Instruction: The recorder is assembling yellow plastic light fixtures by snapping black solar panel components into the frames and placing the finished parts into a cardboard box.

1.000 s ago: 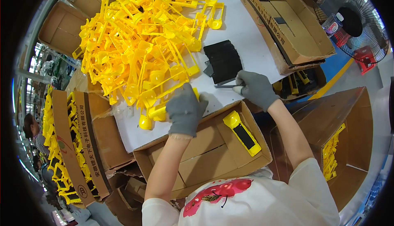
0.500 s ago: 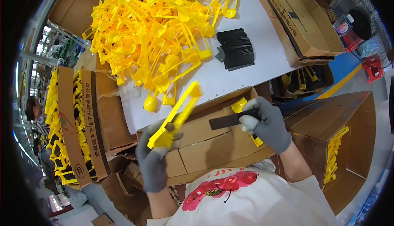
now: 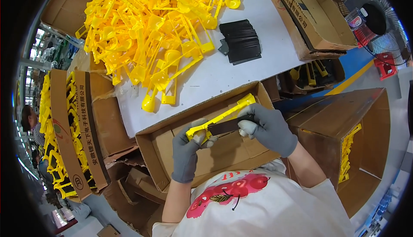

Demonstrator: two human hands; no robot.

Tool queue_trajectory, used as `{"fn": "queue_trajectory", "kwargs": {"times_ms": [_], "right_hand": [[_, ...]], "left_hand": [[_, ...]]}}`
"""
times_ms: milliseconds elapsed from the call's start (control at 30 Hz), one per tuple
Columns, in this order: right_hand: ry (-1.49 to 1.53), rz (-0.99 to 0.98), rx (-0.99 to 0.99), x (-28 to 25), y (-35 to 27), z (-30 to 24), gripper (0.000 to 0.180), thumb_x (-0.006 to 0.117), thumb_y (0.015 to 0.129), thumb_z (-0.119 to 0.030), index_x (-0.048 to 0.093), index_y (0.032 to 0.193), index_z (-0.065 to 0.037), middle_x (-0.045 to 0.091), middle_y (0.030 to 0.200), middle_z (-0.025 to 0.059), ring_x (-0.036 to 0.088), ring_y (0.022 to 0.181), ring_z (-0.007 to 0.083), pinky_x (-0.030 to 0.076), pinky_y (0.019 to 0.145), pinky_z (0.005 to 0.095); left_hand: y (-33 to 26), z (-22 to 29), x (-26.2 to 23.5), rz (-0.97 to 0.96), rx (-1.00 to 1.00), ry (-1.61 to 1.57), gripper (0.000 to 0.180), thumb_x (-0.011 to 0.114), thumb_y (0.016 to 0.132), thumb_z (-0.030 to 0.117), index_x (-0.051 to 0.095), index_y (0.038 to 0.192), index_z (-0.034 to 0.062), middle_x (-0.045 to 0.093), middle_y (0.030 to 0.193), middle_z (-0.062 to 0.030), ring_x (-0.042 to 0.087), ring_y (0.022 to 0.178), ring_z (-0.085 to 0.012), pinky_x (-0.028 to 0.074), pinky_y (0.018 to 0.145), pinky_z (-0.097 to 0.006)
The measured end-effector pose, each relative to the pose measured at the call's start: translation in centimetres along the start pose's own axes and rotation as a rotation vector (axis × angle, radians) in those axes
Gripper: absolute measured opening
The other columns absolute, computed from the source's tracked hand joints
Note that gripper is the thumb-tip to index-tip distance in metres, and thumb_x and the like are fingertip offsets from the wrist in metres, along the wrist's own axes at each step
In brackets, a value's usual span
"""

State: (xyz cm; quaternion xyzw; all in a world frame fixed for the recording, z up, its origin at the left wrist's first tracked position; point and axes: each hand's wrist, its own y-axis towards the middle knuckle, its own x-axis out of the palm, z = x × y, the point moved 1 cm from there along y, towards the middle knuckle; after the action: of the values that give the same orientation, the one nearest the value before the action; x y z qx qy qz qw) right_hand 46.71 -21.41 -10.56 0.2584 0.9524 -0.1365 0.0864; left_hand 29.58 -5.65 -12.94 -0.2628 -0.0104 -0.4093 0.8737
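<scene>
Yellow plastic piece point(image 3: 223, 115) between 2 hands

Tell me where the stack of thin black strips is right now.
The stack of thin black strips lies on the white tabletop in the upper middle of the head view, just right of the pile of yellow plastic frames.

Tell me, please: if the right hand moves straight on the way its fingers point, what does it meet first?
The right hand points left along the black strip it holds. It would probably first meet the left hand, which grips the yellow plastic part; depth is unclear.
</scene>
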Motion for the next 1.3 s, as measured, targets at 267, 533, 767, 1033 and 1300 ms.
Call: {"fn": "queue_trajectory", "kwargs": {"times_ms": [267,533,767,1033,1300], "right_hand": [[-0.009,0.097,0.042,0.3,-0.3,0.8,0.016,0.065,0.089,-0.015,0.062,0.101,-0.007,0.068,0.072,0.0058,0.067,0.063,0.0147,0.050,0.059,0.0257],[-0.099,0.040,0.051,-0.2,0.1,0.3,0.014,0.062,0.088,-0.007,0.062,0.101,-0.002,0.065,0.068,0.0046,0.059,0.059,0.0071,0.046,0.054,0.0233],[-0.523,0.154,-0.119,0.3,-0.2,-0.2,0.016,0.068,0.086,-0.018,0.062,0.092,-0.004,0.064,0.066,0.0130,0.064,0.058,0.0262,0.048,0.054,0.0311],[-0.668,0.228,-0.175,0.8,-0.3,0.8,0.030,0.075,0.080,-0.030,0.061,0.094,-0.008,0.061,0.063,0.0085,0.063,0.055,0.0281,0.048,0.052,0.0348],[-0.386,0.022,-0.004,-0.2,-2.3,3.6,0.025,0.077,0.078,-0.027,0.064,0.088,-0.009,0.064,0.072,0.0101,0.064,0.065,0.0241,0.050,0.059,0.0329]], "left_hand": [[0.9,-1.5,-0.6,0.023,-0.034,-0.125,0.032,0.061,0.088,0.009,0.062,0.117,-0.0041,0.066,0.100,-0.0109,0.066,0.084,-0.0186,0.056,0.076,-0.031],[1.0,-1.2,-0.4,-0.054,-0.079,-0.108,0.030,0.063,0.087,0.007,0.062,0.114,-0.0060,0.067,0.094,-0.0128,0.067,0.079,-0.0190,0.055,0.072,-0.029],[1.1,-1.0,0.0,-0.092,-0.085,-0.031,0.027,0.061,0.087,0.004,0.064,0.112,-0.0067,0.068,0.087,-0.0142,0.067,0.073,-0.0199,0.055,0.069,-0.029],[1.4,-0.6,1.5,-0.089,-0.076,0.039,0.028,0.064,0.087,0.006,0.064,0.111,-0.0069,0.068,0.084,-0.0122,0.065,0.070,-0.0162,0.053,0.064,-0.028],[1.4,-0.5,-0.2,-0.297,-0.076,0.165,0.025,0.068,0.086,0.006,0.065,0.108,-0.0067,0.068,0.081,-0.0119,0.064,0.067,-0.0129,0.051,0.058,-0.023]]}}
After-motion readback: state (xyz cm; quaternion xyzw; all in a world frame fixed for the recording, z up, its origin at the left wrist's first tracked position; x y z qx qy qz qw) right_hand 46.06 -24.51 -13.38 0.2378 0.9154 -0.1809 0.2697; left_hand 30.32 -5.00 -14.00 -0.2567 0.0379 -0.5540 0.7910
